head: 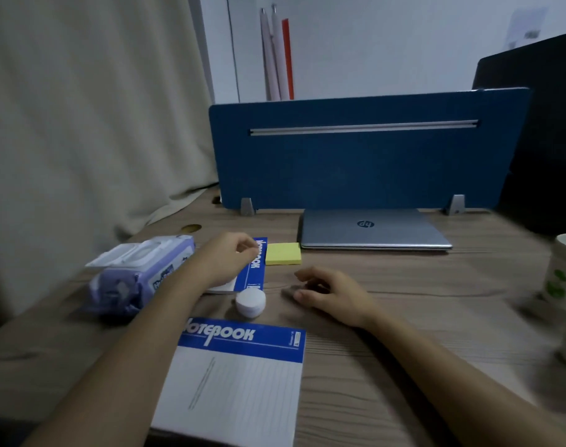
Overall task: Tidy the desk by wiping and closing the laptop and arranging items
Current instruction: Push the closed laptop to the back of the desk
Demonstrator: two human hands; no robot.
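Observation:
The silver laptop [372, 232] lies closed at the back of the desk, against the blue divider. My left hand [227, 258] rests over a small blue-and-white notebook [259, 266], fingertips pinched at its far edge. My right hand [331, 293] lies low on the desk right of centre with its fingers curled. A dark blurred shape sits under them; I cannot tell whether it is an object or a shadow. A yellow sticky-note pad [283, 253] lies between the small notebook and the laptop. A larger notebook [239, 382] lies near the front edge.
A purple pack of wet wipes [136, 274], lid flap raised, sits at the left. A small round white container [251, 302] stands between the two notebooks. A white mug with green marks [562, 272] is at the right edge. A blue divider panel [372, 156] closes the back; a curtain hangs left.

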